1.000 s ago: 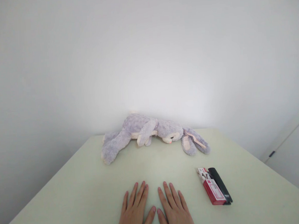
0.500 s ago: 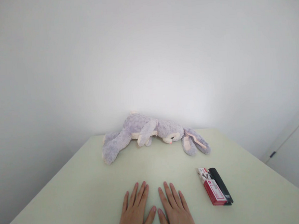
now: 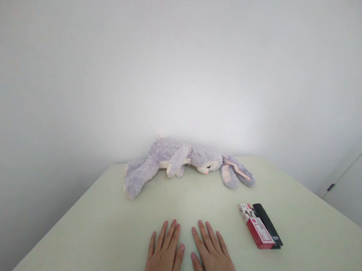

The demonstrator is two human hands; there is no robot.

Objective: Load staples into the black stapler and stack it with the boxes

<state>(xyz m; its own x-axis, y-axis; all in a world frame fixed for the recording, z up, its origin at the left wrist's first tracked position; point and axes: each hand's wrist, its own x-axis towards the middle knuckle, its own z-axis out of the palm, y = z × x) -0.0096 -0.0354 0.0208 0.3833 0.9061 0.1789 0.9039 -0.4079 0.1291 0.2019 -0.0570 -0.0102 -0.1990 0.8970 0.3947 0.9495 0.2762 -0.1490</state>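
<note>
My left hand (image 3: pixel 164 255) lies flat, palm down, on the pale green table (image 3: pixel 91 231) at the near edge of the view, its fingers apart and holding nothing. Beside it, a small gap away, my right hand (image 3: pixel 212 252) rests the same way, fingers spread. To the right of my right hand, out of contact with it, are a small red and white box (image 3: pixel 261 232), another small white box (image 3: pixel 246 210) just behind it, and a black stapler-like item (image 3: pixel 267 223) along their right side.
A lilac plush rabbit (image 3: pixel 166 150) lies on its side across the table's far edge, ears to the right, with a bead necklace around its neck. Behind it stands a white wall (image 3: pixel 177 70). A door or panel with a dark latch (image 3: pixel 330 187) is at the far right.
My left thumb has drawn in a little toward its fingers. Both hands otherwise stay in place, and the objects have not moved.
</note>
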